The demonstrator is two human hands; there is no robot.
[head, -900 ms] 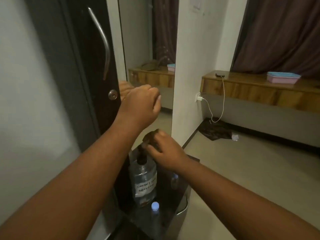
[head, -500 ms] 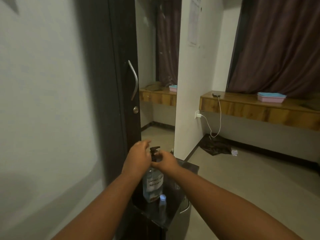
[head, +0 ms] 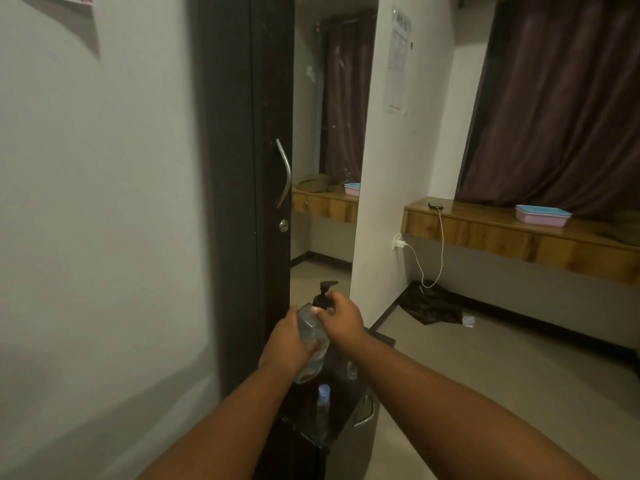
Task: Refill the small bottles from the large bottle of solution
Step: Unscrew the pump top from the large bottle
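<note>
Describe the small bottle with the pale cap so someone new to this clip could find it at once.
Start at the dark door left of centre and drop to the small black stand at its foot. The small bottle stands there, nearer the camera than the large pump bottle both hands hold. Its pale bluish cap, not a black pump, marks it.

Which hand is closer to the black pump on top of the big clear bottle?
Right. The right hand grips the neck just under the black pump; the left hand holds the large clear bottle lower, around its body.
</note>
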